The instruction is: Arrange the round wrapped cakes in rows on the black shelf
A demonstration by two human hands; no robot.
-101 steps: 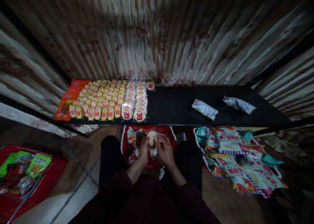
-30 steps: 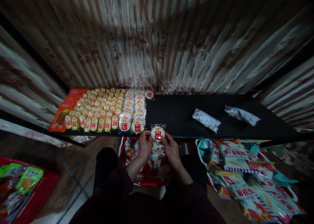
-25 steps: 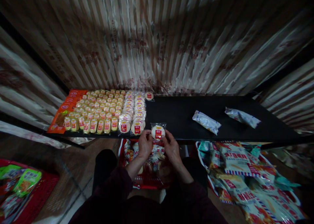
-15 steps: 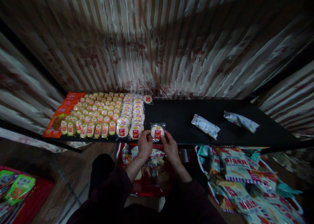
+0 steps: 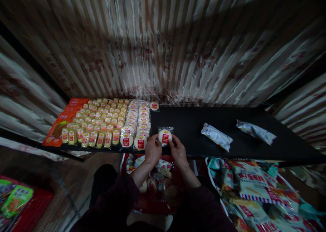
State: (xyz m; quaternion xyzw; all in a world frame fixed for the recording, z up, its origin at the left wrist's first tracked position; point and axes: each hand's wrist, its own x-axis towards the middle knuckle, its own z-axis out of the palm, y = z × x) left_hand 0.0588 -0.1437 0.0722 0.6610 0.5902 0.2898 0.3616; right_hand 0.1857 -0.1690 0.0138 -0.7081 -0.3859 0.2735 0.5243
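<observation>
A round white rice cracker in a clear wrapper with a red label is held between my two hands over the front of the black shelf. My left hand pinches its left edge, and my right hand grips the right edge with thumb and fingers. Just left of my hands, two columns of overlapping wrapped rice crackers run from front to back. One more wrapped cracker lies alone at the back, right of those columns.
Rows of small yellow wrapped cakes and orange packets fill the shelf's left. Two white-blue packets lie on its right. Below stand a red basket of snacks, a basket of large bags and a red crate. A striped curtain hangs behind.
Both hands and the held rice cracker have moved slightly forward and right over the shelf. The view has shifted a little; the other goods lie as before.
</observation>
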